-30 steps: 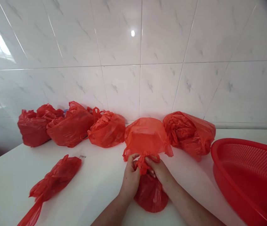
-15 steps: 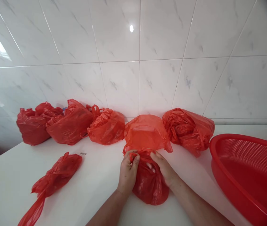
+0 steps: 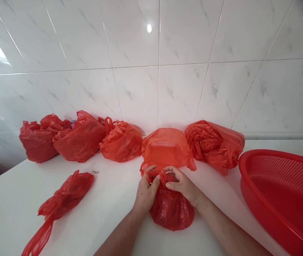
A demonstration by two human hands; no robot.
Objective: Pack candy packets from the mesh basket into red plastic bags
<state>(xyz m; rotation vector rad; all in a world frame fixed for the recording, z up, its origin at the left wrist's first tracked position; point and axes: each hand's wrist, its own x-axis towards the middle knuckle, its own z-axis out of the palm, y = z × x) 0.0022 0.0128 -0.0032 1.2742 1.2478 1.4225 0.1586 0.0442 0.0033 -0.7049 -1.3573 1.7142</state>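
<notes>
A small red plastic bag (image 3: 171,209) with something bulky inside lies on the white counter (image 3: 114,209) right in front of me. My left hand (image 3: 146,193) pinches the bag's knotted top from the left. My right hand (image 3: 182,183) pinches the same knot from the right, fingers curled into the plastic. The two hands almost touch over the knot. Just behind them stands another red bag (image 3: 166,147), puffed up and lighter in colour.
Several more tied red bags (image 3: 80,138) line the tiled wall, one (image 3: 215,144) right of the hands. A long flat red bag (image 3: 60,202) lies at the front left. A red mesh basket (image 3: 282,199) sits at the right edge.
Both hands have shifted their grip on the knot, the right fingers now curling over its top. The bag's body has settled lower and flatter on the counter.
</notes>
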